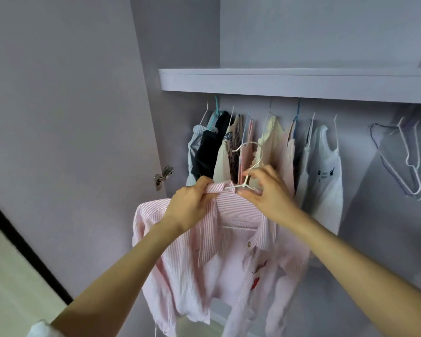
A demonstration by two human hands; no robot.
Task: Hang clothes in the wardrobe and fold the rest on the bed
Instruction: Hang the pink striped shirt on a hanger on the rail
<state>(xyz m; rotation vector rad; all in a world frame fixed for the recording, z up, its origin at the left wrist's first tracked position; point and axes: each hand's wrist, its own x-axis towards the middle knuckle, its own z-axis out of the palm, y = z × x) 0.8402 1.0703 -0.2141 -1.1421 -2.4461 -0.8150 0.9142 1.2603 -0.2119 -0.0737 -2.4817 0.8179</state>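
Observation:
A pink striped shirt (231, 259) hangs on a white wire hanger (252, 156), held up in front of the open wardrobe. My left hand (192, 205) grips the shirt's collar at the left. My right hand (269, 190) pinches the hanger just below its hook, at the neck. The hook points up, below the level of the rail, which is hidden behind the shelf. Several garments (260, 152) hang in a row behind the shirt.
A wardrobe shelf (297, 83) runs across above the hung clothes. Empty white hangers (408, 159) hang at the right. The open wardrobe door (66, 142) stands at the left with a metal hinge (163, 176).

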